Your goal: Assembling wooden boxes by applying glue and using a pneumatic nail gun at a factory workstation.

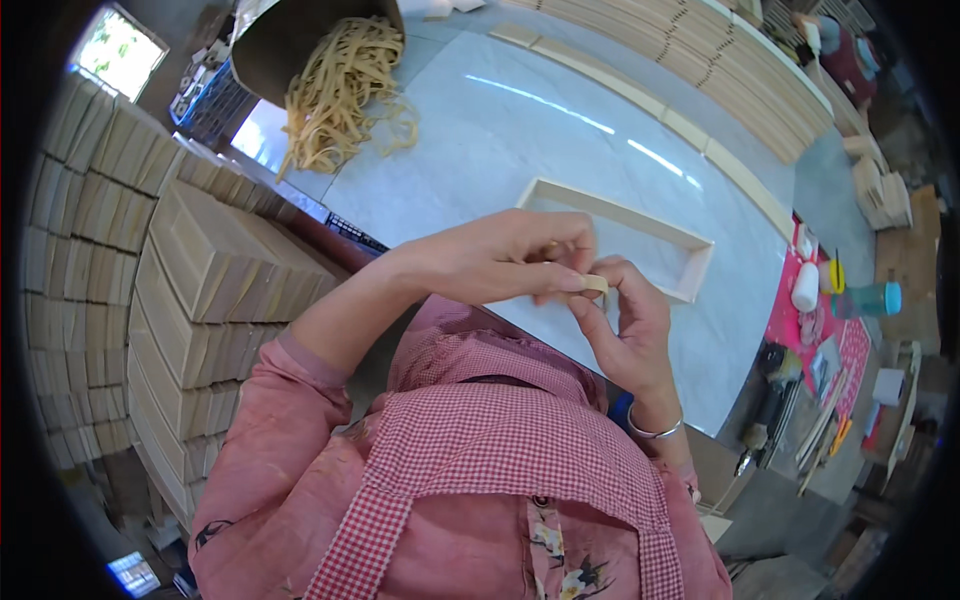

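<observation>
My left hand (520,258) and my right hand (636,328) meet over the near edge of a pale, marbled tabletop (440,190). Between the fingertips of both is a short, flat tan band (596,284), bent into a curve; most of its length is hidden by the fingers. Just beyond the hands lies a shallow rectangular wooden frame (640,214), its near left part covered by my left hand. Farther off to the left, a tangled heap of similar tan bands (345,85) spills from a tipped container (265,55).
Stacked wooden boxes (215,245) rise at my left. Long wooden strips (655,105) line the table's far side, with bundled slats (640,45) behind. To the right are a white bottle (805,288), a teal-lidded jar (880,299) and assorted tools. Another person (850,65) is at the far right.
</observation>
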`<state>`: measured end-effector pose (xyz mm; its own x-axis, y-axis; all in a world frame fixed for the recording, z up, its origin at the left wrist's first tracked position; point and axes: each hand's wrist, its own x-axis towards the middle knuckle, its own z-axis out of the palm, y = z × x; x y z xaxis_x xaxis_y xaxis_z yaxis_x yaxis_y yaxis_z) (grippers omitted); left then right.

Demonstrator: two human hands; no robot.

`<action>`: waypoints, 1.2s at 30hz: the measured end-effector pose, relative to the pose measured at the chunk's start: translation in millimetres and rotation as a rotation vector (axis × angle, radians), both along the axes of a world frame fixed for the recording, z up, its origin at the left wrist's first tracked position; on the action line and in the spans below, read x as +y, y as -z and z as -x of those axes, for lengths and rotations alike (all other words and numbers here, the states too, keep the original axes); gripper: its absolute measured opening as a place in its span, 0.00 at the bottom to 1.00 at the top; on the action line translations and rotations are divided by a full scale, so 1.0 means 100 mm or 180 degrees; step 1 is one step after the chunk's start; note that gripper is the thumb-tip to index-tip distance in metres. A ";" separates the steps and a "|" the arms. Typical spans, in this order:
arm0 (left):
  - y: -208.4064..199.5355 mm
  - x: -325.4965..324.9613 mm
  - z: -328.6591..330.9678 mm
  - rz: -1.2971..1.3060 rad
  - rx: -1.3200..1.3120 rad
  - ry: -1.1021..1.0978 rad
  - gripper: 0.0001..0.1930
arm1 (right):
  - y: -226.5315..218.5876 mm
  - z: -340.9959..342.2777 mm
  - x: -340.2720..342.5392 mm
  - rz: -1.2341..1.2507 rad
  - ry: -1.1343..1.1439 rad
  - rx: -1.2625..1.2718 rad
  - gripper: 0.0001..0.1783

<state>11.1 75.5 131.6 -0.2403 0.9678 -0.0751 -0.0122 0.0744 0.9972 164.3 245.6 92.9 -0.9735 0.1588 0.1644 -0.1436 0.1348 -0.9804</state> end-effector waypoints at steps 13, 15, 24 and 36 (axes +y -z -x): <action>0.62 -0.23 0.81 0.0356 0.4021 -0.0301 0.29 | 0.02 -0.35 1.72 -0.3303 -0.0017 -0.0195 0.31; 0.76 -0.19 1.03 0.0486 0.3950 -0.0310 0.34 | 0.10 -0.32 2.00 -0.3285 0.0156 -0.0505 0.33; 1.05 -0.21 1.16 0.0972 0.3304 -0.0026 0.45 | 0.52 -0.26 2.08 -0.2958 0.0179 -0.1312 0.37; 1.46 -0.42 0.66 0.0269 0.2629 -0.0763 0.13 | 1.03 -0.59 1.68 -0.2807 0.0652 -0.0032 0.22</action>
